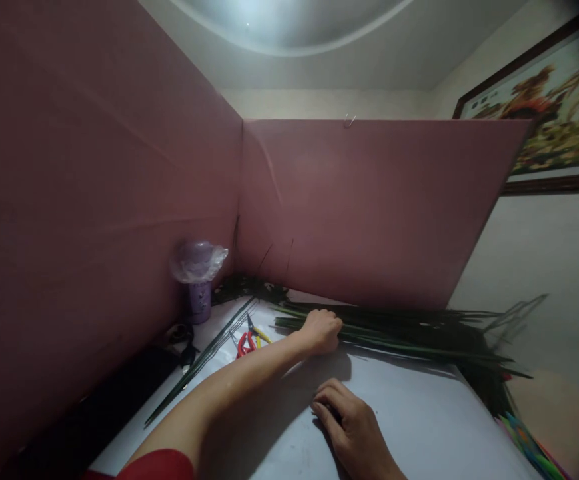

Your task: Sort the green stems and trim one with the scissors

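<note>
My left hand (322, 331) reaches out over a bundle of long, narrow green leaves (394, 339) along the back of the white table. Its fingers are closed at the bundle's left part, around some of the strips. Nearer to me, my right hand (352, 423) rests low over the tabletop with its fingers curled and thumb pressed in. A small dark bit shows by its fingertips, too little to name. Just left of my left forearm lie red-handled pliers (243, 347) and a yellow-handled tool (262, 335).
A purple cup (200, 301) with clear plastic over it stands at the back left. Thin green strips (194, 367) lie along the left side of the white table (409, 413). Pink panels (359, 213) rise behind and left. Colourful strips (532, 443) sit at the lower right.
</note>
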A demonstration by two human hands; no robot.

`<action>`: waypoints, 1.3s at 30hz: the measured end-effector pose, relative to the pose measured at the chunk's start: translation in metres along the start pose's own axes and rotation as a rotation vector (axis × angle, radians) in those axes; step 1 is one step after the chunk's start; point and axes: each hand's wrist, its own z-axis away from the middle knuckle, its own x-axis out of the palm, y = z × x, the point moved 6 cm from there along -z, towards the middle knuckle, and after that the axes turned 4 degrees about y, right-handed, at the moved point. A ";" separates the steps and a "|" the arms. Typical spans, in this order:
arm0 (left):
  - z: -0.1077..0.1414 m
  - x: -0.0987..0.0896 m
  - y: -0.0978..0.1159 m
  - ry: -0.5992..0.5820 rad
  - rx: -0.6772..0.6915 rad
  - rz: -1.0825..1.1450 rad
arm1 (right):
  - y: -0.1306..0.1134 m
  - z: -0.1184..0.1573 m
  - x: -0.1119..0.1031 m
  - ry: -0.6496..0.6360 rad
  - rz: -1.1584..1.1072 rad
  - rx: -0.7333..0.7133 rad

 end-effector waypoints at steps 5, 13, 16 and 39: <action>0.005 -0.001 0.010 0.038 -0.011 0.060 | 0.002 0.001 0.002 -0.014 0.011 0.001; 0.004 -0.006 -0.010 0.052 -0.163 0.104 | 0.004 0.001 0.002 -0.019 0.000 0.002; 0.007 -0.013 -0.054 0.056 -0.341 0.065 | 0.004 0.001 0.002 -0.029 -0.013 0.013; 0.004 0.016 -0.169 -0.224 -0.572 0.073 | 0.003 -0.003 0.000 -0.027 -0.066 0.019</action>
